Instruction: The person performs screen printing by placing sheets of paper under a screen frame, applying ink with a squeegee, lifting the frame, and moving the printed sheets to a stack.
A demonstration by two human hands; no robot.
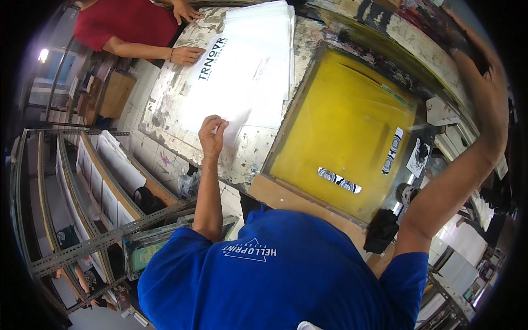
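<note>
My left hand (212, 135) pinches the near edge of a thin, see-through sheet (236, 127) and holds it tilted up. Beneath and beyond lies a stack of white sheets (242, 99), the top one with black print. High at the right rim, my right hand (484, 66) reaches along a paint-stained screen frame (407, 41), thumb and fingers on either side of its edge. The picture bends strongly there, and part of the grip is hidden. Between my arms lies a yellow printing screen (341, 121) in a frame, with two black-and-white patterned strips on it.
Across the table (165, 110), a person in a red top rests one hand (187, 55) on the sheets and the other (186, 11) near the table edge. Metal shelving (99, 247) with boards stands at my left. A black cloth (381, 230) hangs beside the yellow screen's near right corner.
</note>
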